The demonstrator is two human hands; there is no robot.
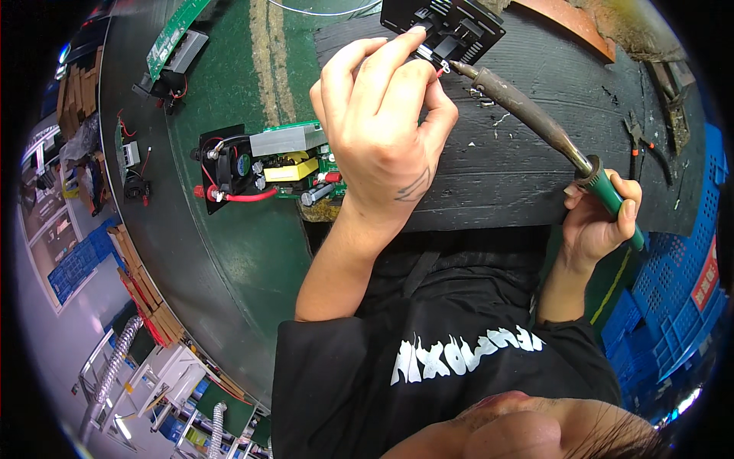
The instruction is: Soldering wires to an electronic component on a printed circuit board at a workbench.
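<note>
My left hand (382, 115) is closed at the lower edge of a black plastic panel (480, 34) with slots and raised housings. One fingertip presses on its face, and the thumb is by a short red wire (441, 73) at that edge. The grip under the fingers is partly hidden. My right hand (600, 218) is wrapped round the green handle of a soldering iron (527, 107). The iron slants up to the left, and its tip comes to the panel's edge beside the red wire, close to my left thumb.
Left of my left hand, a green circuit board (313, 172) with a heatsink and fan (235, 168) lies on the green-topped bench. Side cutters (638, 138) lie on the dark work board (520, 183). A brown block (566, 23) stands at its far edge; blue crates (680, 283) are at right.
</note>
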